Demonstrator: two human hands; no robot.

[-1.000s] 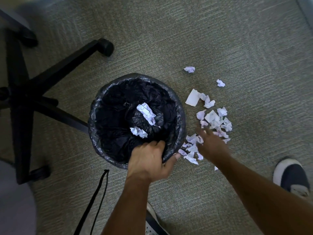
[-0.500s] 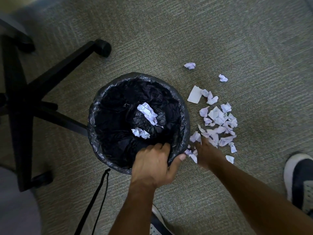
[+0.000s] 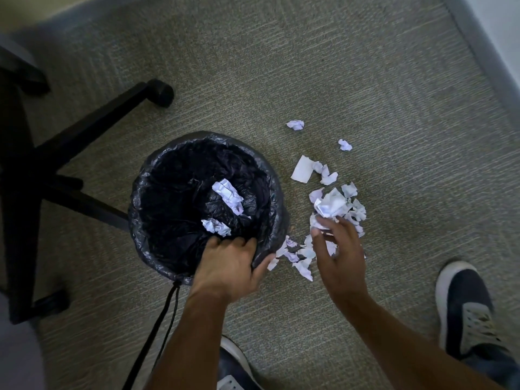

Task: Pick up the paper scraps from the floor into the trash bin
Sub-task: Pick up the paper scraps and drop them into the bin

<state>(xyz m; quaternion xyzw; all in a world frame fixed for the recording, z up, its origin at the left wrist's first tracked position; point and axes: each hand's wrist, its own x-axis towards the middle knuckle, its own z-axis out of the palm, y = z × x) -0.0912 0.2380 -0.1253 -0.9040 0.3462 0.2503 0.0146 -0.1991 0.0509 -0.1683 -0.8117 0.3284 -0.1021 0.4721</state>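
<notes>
On the grey carpet (image 3: pixel 365 80), a trash bin (image 3: pixel 146 220) lined with a black bag holds two crumpled papers (image 3: pixel 228 196). The left hand (image 3: pixel 229 267) clasps the bin's near rim, fingers inside and thumb outside. The right hand (image 3: pixel 339 257), just right of the bin, pinches a wad of paper scraps (image 3: pixel 330 205) in its fingertips above the loose scraps (image 3: pixel 301 171) strewn beside the bin. A chair base (image 3: pixel 84 128) stands left.

A glossy, wrinkled black plastic liner (image 3: pixel 146 192) sheathed the trash bin (image 3: pixel 277 175); crumpled matt white paper scraps (image 3: pixel 332 205) lay on a ribbed, coarse-woven grey-green carpet (image 3: pixel 365 80); the chair base (image 3: pixel 92 128) showed smooth matt black plastic; a shoe (image 3: pixel 464 305) had dark cloth uppers and a pale rubbery sole.
</notes>
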